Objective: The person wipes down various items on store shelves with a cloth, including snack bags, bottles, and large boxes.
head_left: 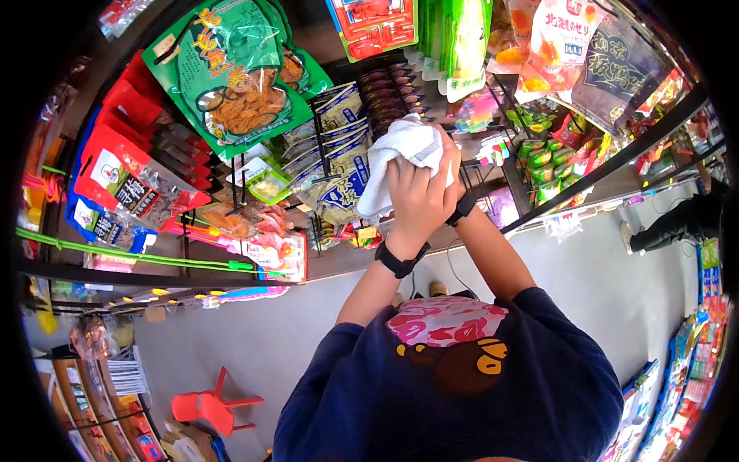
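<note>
Left hand half-curled, gripping white cloth; right hand at its right side, partly hidden, can't tell grip. Cloth bunched beyond-left of hands, long axis far-right to near-left. Dark snack packets hang beyond.

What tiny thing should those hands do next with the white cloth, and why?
Perhaps loosen the left hand and unfold the white cloth a little: it looks bunched up against the right hand, so opening it might give more usable surface.
</note>
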